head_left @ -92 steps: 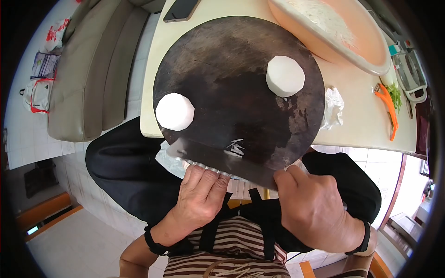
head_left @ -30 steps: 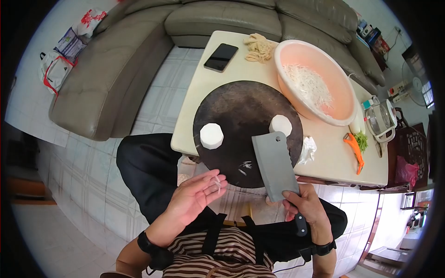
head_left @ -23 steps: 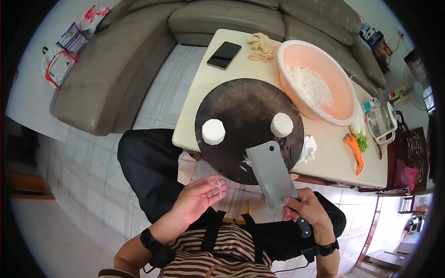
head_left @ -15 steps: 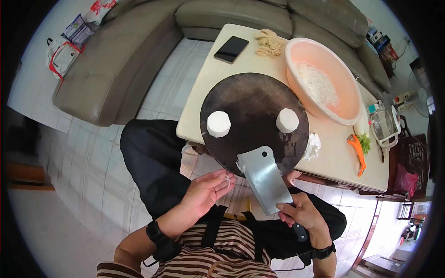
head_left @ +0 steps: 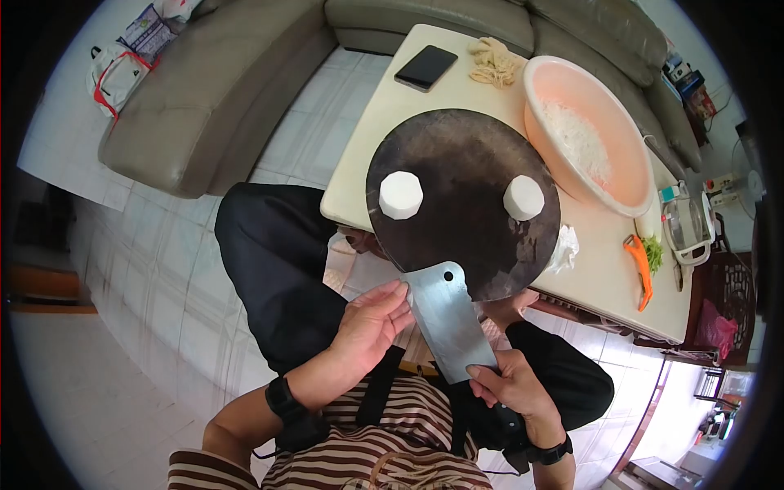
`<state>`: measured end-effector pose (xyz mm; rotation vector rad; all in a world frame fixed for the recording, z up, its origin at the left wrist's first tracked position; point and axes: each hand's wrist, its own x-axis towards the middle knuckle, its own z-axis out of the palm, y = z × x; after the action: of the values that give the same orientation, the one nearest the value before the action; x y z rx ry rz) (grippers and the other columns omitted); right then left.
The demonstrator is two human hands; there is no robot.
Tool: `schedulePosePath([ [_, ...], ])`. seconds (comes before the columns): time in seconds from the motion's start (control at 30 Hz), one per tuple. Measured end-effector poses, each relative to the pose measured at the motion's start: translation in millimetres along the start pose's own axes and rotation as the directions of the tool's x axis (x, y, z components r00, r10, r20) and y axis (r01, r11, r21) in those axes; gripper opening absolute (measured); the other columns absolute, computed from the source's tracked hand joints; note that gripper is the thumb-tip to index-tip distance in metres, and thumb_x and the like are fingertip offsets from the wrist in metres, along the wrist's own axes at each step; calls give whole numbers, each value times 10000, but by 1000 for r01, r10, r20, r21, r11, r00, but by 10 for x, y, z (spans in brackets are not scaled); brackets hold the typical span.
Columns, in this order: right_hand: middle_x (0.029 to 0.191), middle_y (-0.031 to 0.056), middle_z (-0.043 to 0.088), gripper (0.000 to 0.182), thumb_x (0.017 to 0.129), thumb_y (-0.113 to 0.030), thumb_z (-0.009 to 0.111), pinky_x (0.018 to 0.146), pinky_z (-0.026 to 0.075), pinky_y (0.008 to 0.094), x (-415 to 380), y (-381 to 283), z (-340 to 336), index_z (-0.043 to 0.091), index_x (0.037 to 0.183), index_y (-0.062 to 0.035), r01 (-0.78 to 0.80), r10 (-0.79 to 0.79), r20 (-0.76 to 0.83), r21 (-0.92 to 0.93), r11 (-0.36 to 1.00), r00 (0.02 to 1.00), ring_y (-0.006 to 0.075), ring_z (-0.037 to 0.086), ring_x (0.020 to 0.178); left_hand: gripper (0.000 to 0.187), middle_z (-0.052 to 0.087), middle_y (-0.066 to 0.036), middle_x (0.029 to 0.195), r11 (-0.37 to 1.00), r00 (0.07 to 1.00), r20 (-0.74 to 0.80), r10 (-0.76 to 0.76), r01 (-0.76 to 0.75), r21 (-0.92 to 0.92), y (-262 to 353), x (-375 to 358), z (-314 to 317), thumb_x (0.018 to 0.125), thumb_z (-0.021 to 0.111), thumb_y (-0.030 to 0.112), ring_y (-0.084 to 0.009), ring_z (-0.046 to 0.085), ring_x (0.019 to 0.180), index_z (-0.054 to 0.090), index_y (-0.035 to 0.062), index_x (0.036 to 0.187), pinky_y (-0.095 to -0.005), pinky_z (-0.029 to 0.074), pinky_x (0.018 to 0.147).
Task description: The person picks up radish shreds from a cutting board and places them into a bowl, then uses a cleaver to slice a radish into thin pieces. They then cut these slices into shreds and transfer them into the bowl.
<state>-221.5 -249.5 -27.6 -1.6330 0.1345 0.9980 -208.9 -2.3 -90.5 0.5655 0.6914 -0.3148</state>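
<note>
Cleaver [head_left: 451,327] beside left fingers [head_left: 398,296].

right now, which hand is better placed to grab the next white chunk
Probably the left hand. The right hand is gripping the cleaver, while the left only has its fingertips at the blade's edge. One white chunk also lies on the left side of the board, nearer that hand.

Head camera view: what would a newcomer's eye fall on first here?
Probably the cleaver in the right hand, its far end by the left hand at the near edge of the round chopping board. Then the two white faceted chunks, apart on that dark board. Beyond, to the right, the peach basin of white shreds.
</note>
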Motion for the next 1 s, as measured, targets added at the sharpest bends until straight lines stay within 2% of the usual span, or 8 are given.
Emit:
schedulePosePath([
  [0.23,597,3,578,290,977,-153,602,432,383,214,-51,-61,57,617,728,-5,26,-26,-14,-15,1000,1000,63,498,462,245,670,-78,1060,999,998,-47,48,-47,19,31,-117,126,914,694,70,-186,658,992,621,14,1141,-347,531,937],
  [0.3,607,3,579,283,978,-149,598,437,386,212,-56,-50,74,611,736,-2,54,-54,6,-21,998,999,61,498,468,256,671,-75,1061,993,993,23,113,-114,42,39,-135,91,910,687,32,-183,662,986,621,19,1157,-335,542,915],
  [0.4,616,4,581,275,981,-146,595,442,391,210,-112,-170,117,605,749,2,65,-65,16,-14,998,998,57,502,485,264,670,-71,1070,992,988,92,124,-127,22,89,-143,43,911,673,5,-178,661,993,625,31,1170,-323,548,905],
  [0.6,624,7,576,262,986,-129,583,451,398,214,-158,-228,131,592,763,9,115,-114,-17,34,993,993,55,500,507,277,674,-42,1080,986,984,110,139,-148,81,169,-134,128,910,657,-14,-137,657,998,649,66,1176,-292,559,883],
  [0.73,627,7,573,262,987,-124,581,453,399,213,-176,-192,86,587,763,13,135,-134,-37,26,990,990,57,496,505,287,665,-37,1092,983,976,159,147,-162,90,220,-67,233,917,647,-13,-135,650,1001,638,44,1198,-298,556,902],
  [0.9,617,15,578,259,980,-114,586,445,392,209,-237,-248,-21,600,755,11,162,-152,-117,78,984,981,56,508,499,310,657,-127,1147,976,969,184,164,-187,115,342,0,409,918,628,-29,-228,652,1065,603,-6,1226,-378,541,992],
  [1.0,628,20,590,221,975,-90,582,437,389,204,-307,-251,-233,607,780,10,182,-166,-179,80,980,970,56,513,484,305,660,-156,1161,962,968,165,190,-217,167,517,47,496,913,633,-29,-255,654,1087,608,-24,1217,-377,532,1007],
])
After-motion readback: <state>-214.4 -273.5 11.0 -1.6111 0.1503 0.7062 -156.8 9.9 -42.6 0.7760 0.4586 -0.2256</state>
